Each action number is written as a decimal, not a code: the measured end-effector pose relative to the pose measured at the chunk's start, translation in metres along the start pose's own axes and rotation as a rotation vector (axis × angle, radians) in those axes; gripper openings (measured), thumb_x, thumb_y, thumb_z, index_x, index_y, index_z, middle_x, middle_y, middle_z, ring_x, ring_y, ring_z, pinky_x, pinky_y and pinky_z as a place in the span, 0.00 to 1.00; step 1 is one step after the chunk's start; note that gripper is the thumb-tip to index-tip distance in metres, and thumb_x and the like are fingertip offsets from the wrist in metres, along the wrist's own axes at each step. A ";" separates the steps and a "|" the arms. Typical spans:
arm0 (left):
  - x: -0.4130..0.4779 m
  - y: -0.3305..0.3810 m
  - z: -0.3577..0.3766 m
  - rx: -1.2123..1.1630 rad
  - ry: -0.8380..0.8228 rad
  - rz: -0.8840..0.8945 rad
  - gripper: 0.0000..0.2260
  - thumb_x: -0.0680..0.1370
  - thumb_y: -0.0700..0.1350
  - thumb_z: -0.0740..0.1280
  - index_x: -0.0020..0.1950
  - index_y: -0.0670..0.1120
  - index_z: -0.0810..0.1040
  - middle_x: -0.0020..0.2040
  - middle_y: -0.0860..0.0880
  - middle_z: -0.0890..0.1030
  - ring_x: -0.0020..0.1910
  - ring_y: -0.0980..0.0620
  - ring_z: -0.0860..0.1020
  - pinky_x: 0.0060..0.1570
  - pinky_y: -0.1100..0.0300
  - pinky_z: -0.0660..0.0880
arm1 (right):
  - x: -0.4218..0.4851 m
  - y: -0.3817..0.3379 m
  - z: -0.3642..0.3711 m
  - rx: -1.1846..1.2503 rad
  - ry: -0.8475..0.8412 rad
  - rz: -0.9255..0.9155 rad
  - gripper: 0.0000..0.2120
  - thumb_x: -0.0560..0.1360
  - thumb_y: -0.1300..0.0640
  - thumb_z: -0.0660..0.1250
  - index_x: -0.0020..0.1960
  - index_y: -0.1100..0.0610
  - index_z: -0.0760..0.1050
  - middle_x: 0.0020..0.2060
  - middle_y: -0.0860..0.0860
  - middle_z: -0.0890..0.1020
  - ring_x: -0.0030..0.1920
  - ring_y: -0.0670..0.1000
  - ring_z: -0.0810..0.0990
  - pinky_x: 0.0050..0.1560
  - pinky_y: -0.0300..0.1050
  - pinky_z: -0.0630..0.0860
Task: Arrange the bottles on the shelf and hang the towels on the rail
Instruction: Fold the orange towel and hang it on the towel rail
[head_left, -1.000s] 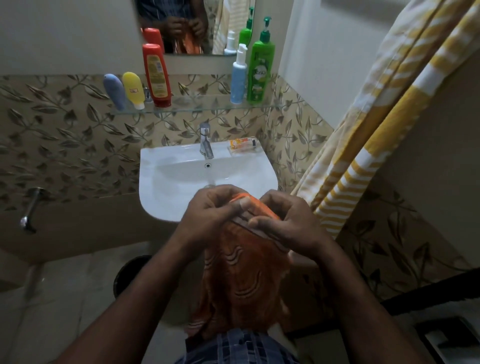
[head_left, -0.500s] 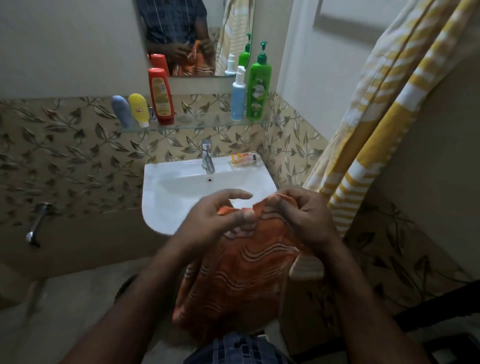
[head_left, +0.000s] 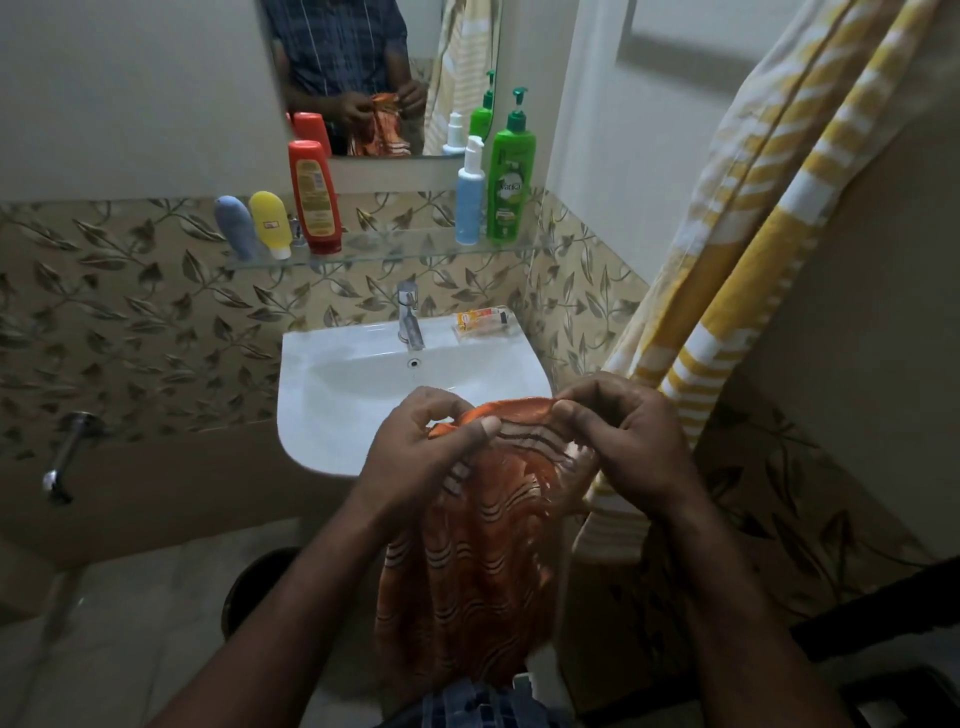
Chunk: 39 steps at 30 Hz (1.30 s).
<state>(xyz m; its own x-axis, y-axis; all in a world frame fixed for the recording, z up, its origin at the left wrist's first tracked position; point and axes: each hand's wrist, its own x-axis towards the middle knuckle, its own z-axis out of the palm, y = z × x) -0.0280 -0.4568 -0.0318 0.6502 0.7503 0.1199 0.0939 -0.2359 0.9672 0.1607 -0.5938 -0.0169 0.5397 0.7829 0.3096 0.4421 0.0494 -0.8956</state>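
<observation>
Where label reads "vatica", green bottle (head_left: 510, 189), glass shelf (head_left: 395, 249)

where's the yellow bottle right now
In the head view the yellow bottle stands cap-down at the left end of the glass shelf, between the blue bottle and the red bottle.

Five bottles (head_left: 509, 176) on glass shelf (head_left: 395, 248)

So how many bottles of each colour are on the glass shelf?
Grey-blue: 1, tube
Yellow: 1, tube
Red: 1, bottle
Light blue: 1, pump bottle
Green: 1, pump bottle
Total: 5
</observation>
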 end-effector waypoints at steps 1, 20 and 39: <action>0.000 -0.001 0.000 -0.001 0.017 -0.004 0.09 0.72 0.56 0.77 0.40 0.52 0.83 0.52 0.51 0.81 0.53 0.51 0.82 0.51 0.56 0.78 | 0.000 -0.001 -0.001 -0.005 0.047 -0.009 0.05 0.79 0.65 0.73 0.46 0.57 0.84 0.38 0.53 0.86 0.40 0.52 0.86 0.42 0.48 0.84; -0.005 -0.004 0.005 -0.091 0.047 -0.005 0.02 0.79 0.49 0.76 0.48 0.56 0.88 0.48 0.53 0.88 0.50 0.51 0.86 0.56 0.40 0.83 | -0.002 -0.006 0.025 0.081 -0.017 0.138 0.11 0.86 0.59 0.62 0.56 0.50 0.83 0.37 0.45 0.81 0.37 0.47 0.78 0.38 0.46 0.76; -0.017 -0.028 -0.014 -0.243 -0.079 -0.060 0.09 0.74 0.48 0.79 0.45 0.44 0.86 0.41 0.48 0.85 0.40 0.53 0.83 0.43 0.58 0.79 | 0.002 0.019 0.020 -0.053 0.239 -0.027 0.12 0.80 0.43 0.69 0.45 0.50 0.82 0.40 0.46 0.83 0.43 0.48 0.82 0.46 0.47 0.78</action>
<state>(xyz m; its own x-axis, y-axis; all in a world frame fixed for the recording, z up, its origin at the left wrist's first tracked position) -0.0524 -0.4541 -0.0577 0.7065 0.7058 0.0519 -0.0436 -0.0298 0.9986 0.1558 -0.5793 -0.0400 0.6783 0.6125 0.4059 0.4926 0.0308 -0.8697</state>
